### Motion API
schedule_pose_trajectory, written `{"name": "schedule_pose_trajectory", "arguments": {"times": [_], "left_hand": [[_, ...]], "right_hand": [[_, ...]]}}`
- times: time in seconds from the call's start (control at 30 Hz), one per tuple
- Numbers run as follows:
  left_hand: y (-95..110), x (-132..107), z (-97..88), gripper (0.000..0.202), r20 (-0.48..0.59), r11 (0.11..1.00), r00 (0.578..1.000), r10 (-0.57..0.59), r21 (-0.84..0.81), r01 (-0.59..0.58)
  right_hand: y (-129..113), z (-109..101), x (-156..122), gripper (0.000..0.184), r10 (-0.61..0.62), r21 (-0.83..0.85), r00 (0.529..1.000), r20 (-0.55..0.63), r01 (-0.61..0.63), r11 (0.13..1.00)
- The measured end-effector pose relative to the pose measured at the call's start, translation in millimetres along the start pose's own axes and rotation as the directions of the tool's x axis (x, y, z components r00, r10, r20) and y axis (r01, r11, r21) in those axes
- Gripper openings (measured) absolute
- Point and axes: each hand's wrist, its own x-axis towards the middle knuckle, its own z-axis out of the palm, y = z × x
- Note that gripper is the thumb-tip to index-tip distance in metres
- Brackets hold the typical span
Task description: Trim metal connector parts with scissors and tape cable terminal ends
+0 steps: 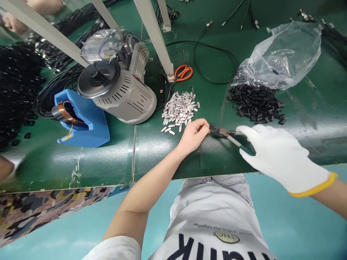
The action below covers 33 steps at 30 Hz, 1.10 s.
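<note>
My right hand [279, 155], in a white glove with a yellow cuff, grips a pair of pliers [224, 132] by the handles. The jaws point left and meet the fingertips of my left hand [194, 135]. That bare hand is closed in a pinch; whatever small piece it holds is hidden by the fingers. Just beyond it lies a heap of small silver metal connectors [180, 108]. Farther right, past the pliers, is a pile of small black plastic pieces [257, 104].
A clear plastic bag [287, 57] lies behind the black pile. Orange-handled scissors [183, 73] rest by a white post [155, 36]. To the left stand a grey machine [124, 94] and a blue tape dispenser [94, 124]. Another person's hand [16, 23] shows at upper left.
</note>
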Motion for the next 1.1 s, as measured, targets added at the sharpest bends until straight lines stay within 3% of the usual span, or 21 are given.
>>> {"name": "schedule_pose_trajectory", "arguments": {"times": [0.13,0.4,0.5,0.7,0.83,1.1], "left_hand": [[-0.4,-1.6,0.8,0.022,-0.005,0.998,0.999,0.052,0.034,-0.052],[1.4,-0.8,0.3,0.021,0.048,0.988,0.995,0.092,0.117,-0.097],[0.8,-1.7,0.6,0.020,0.048,0.981,0.993,0.107,0.155,-0.114],[0.1,-2.4,3.6,0.020,0.057,0.977,0.992,0.111,0.174,-0.120],[1.5,-2.2,5.7,0.019,0.062,0.975,0.993,0.105,0.191,-0.115],[4.8,-8.0,3.0,0.023,0.057,0.963,0.991,0.118,0.235,-0.129]], "right_hand": [[-10.1,-6.4,1.1,0.052,-0.047,-0.179,0.995,-0.090,0.031,0.983],[-5.3,-0.7,4.6,0.056,-0.031,-0.161,0.997,-0.068,0.020,0.987],[-5.8,1.2,5.1,0.047,-0.016,-0.223,0.998,-0.068,0.000,0.975],[-8.6,2.8,0.0,0.036,-0.037,-0.348,0.999,0.025,0.043,0.936],[-7.0,6.5,-2.9,0.034,-0.004,-0.299,0.995,0.101,0.034,0.954],[-3.3,1.6,-5.0,0.037,-0.055,-0.332,0.998,-0.008,0.049,0.942]]}}
